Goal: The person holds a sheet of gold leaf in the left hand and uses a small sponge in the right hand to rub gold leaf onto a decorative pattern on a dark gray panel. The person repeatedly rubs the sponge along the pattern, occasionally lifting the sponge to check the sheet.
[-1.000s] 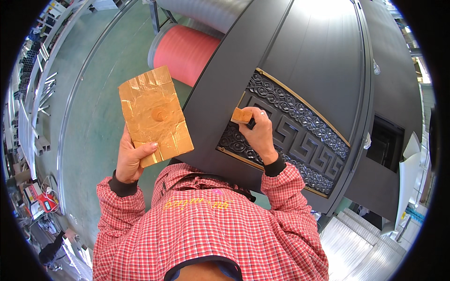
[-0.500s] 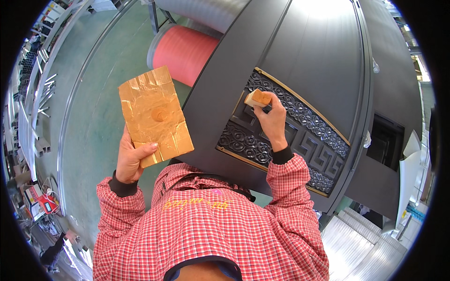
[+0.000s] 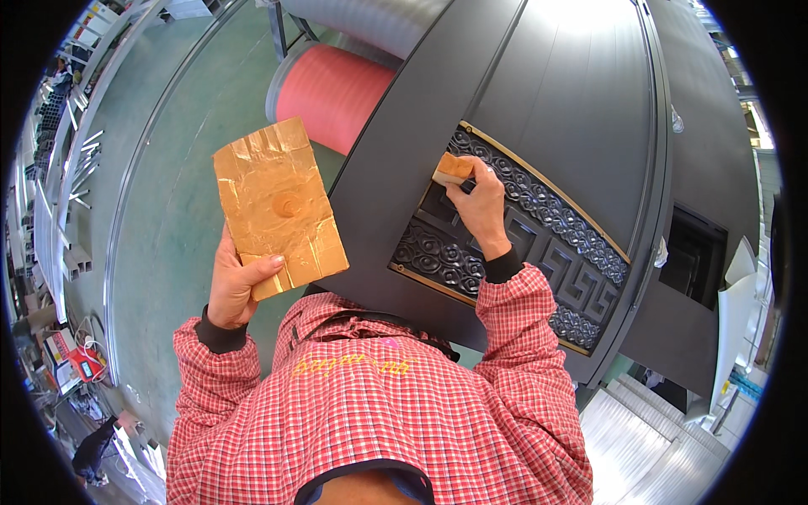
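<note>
My left hand (image 3: 239, 282) holds up a flat rectangular board covered in gold foil (image 3: 278, 202), thumb on its front at the lower edge. A smear of orange-gold paint (image 3: 287, 204) lies near the middle of the board. Between the fingertips of my right hand (image 3: 481, 206) is a small sponge block (image 3: 454, 169), pale with an orange-gold stained face. The sponge is at the upper left edge of a dark carved panel (image 3: 539, 244) with scroll and key patterns. Parts of the panel's border (image 3: 551, 189) are gold. The panel is set in a large dark grey door (image 3: 555, 93).
A roll of red film (image 3: 332, 93) lies beyond the door's left side, with a grey roll (image 3: 370, 21) behind it. Metal profiles (image 3: 63, 194) are stacked along the far left. Ribbed silver sheets (image 3: 631, 429) lie at the lower right.
My right hand has shifted slightly left with the sponge, bringing it to the panel's left edge. My left hand and the foil-covered board stay in place.
</note>
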Demonstrator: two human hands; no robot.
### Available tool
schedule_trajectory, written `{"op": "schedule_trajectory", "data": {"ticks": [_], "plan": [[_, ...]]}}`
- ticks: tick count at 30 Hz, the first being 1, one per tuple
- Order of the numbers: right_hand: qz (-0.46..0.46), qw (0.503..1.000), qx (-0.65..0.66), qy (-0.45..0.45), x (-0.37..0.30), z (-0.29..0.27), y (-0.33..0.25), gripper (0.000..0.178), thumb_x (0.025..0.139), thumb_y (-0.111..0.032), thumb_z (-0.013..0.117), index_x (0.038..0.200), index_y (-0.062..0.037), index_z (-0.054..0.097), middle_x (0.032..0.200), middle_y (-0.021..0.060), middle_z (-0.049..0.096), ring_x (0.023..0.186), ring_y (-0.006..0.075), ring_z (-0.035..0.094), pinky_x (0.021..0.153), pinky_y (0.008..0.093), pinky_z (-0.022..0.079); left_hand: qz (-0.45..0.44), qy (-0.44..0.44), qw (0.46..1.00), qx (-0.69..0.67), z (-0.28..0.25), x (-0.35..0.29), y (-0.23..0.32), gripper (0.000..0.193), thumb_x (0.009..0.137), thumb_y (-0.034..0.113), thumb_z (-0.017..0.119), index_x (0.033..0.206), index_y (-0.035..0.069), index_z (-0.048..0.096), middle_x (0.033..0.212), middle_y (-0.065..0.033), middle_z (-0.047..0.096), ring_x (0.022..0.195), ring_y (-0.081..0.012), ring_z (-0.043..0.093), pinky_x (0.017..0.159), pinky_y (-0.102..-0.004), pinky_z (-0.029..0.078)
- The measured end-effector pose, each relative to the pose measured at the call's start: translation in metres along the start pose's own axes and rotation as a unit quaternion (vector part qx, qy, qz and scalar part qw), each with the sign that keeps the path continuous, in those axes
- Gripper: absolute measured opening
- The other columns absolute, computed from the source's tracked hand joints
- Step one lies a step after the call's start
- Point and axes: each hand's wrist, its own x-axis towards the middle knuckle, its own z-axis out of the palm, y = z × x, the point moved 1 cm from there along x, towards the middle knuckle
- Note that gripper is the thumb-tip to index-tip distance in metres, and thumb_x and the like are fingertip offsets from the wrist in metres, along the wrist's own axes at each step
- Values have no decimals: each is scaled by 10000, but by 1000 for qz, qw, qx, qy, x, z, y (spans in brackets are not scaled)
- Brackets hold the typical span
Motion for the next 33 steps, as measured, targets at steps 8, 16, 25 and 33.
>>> {"op": "schedule_trajectory", "data": {"ticks": [8, 16, 25, 33], "plan": [[-19, 1000, 8, -22, -21, 3, -8, 345, 648, -5, 699, 981, -49, 620, 901, 90, 660, 836, 269, 613, 772, 362, 493, 1, -5, 1000, 0, 0, 1, 0, 745, 753, -88, 670, 1392, 43, 308, 1296, -126, 530, 1179, -257, 567, 992, -397, 483], [-33, 999, 10, -41, -49, 5, -21, 329, 640, 2, 715, 947, -51, 610, 877, 101, 647, 818, 306, 591, 764, 385, 476, 3, -11, 1000, 1, 2, 0, 1, 737, 758, -85, 666, 1391, 43, 309, 1299, -129, 529, 1177, -260, 570, 991, -401, 484], [10, 999, 25, 40, -44, -14, -9, 344, 685, -21, 721, 1012, -37, 612, 883, 117, 643, 790, 257, 626, 725, 341, 509, -4, -7, 1000, 6, 1, -1, 1, 734, 757, -90, 653, 1391, 45, 308, 1308, -132, 516, 1190, -269, 559, 992, -404, 484], [-12, 996, 16, 86, -9, -3, 5, 315, 714, -33, 724, 1008, -37, 613, 907, 108, 650, 831, 265, 639, 762, 361, 506, -7, -3, 1000, 2, 4, -1, 0, 759, 751, -95, 654, 1407, 49, 300, 1306, -130, 522, 1183, -266, 563, 986, -403, 489]]}}
